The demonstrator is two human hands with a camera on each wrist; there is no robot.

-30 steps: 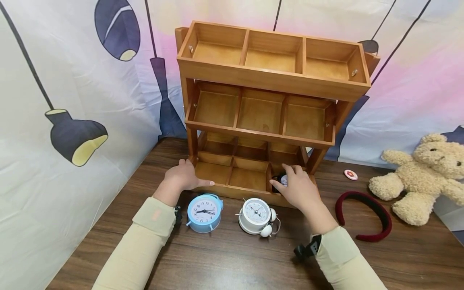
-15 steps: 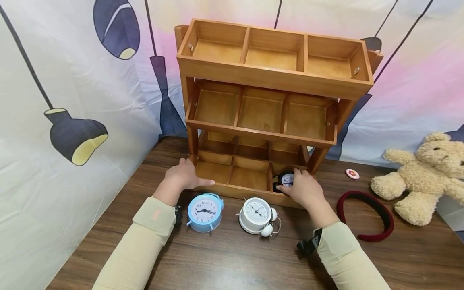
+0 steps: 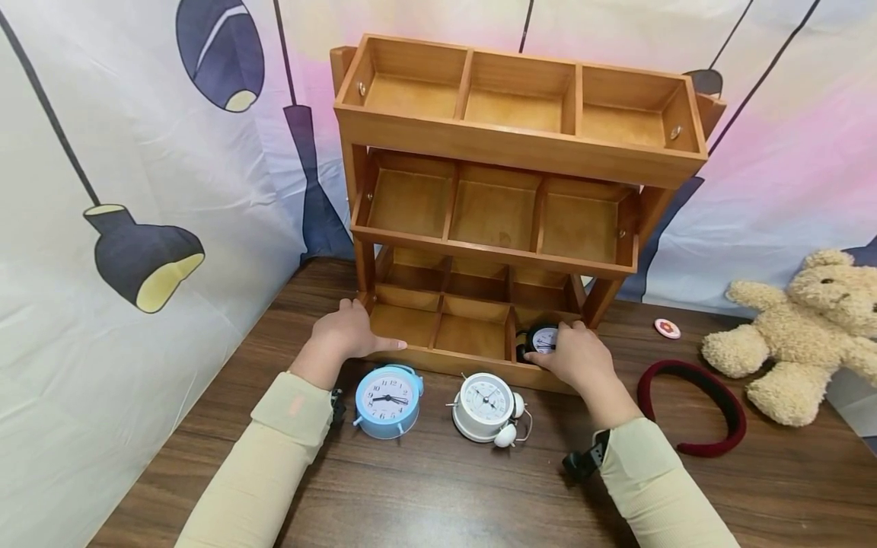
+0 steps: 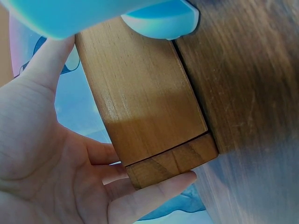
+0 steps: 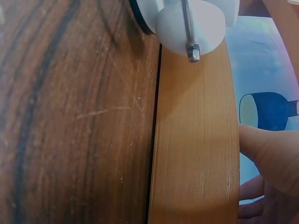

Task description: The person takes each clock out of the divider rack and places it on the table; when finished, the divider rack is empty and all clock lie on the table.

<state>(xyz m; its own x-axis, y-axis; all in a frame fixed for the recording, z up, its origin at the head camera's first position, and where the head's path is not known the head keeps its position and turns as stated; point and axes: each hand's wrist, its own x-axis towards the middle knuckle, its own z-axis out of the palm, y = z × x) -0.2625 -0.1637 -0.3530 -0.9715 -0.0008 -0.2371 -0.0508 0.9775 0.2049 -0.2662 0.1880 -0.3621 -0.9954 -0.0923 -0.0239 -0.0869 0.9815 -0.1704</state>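
A brown wooden three-tier shelf (image 3: 521,144) with divided trays stands against the backdrop. My left hand (image 3: 346,332) holds the left front corner of its bottom tray, thumb along the front rim. In the left wrist view, the fingers (image 4: 154,196) wrap the tray's end (image 4: 173,161). A small black alarm clock (image 3: 543,339) with a white dial sits in the right front compartment of the bottom tray, dial up. My right hand (image 3: 582,358) grips it from the right, thumb at its lower edge, partly covering it. The right wrist view shows the tray's front board (image 5: 196,140) hiding the fingertips.
A light blue alarm clock (image 3: 387,401) and a white twin-bell alarm clock (image 3: 485,405) lie face up before the shelf. On the right are a dark red headband (image 3: 729,415), a flower-marked oval piece (image 3: 668,329) and a teddy bear (image 3: 798,335).
My right hand has shifted slightly right and the black clock's dial has come into fuller view in the compartment. The left hand stays on the shelf corner.
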